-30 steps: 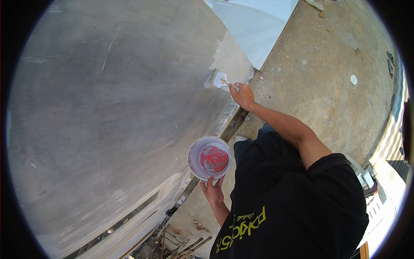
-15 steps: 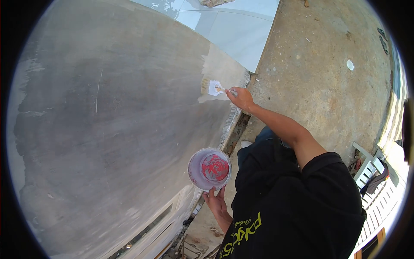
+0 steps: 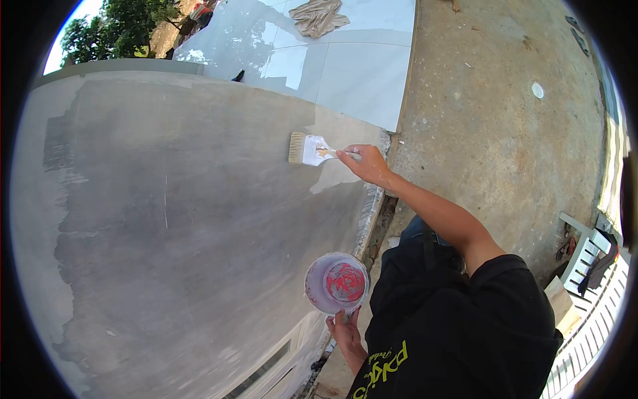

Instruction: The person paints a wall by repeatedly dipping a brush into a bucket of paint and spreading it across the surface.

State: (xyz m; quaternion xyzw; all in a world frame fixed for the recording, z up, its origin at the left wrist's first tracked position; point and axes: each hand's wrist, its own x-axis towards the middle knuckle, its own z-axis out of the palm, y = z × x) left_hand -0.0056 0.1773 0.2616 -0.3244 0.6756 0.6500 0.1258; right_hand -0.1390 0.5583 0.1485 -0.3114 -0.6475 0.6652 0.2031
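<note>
My right hand is closed around the handle of a wide paintbrush. Its pale bristles point left and lie against the grey wall, near its upper right edge. Light patches on the wall show around the brush, and others run along its far left side. Lower down, the fingers of my left hand grip the near rim of a whitish bucket, thumb at the edge. Red and grey smears cover the bucket's bottom.
Glossy light tiles adjoin the wall's top, with a crumpled cloth on them. A rough concrete floor extends to the right, holding a small white disc. A white slatted bench stands at lower right, a dark cloth over it.
The brush in my right hand has shifted left across the wall. The view has tilted, so more of the tiles and some trees now show at the top. My left hand keeps the bucket.
</note>
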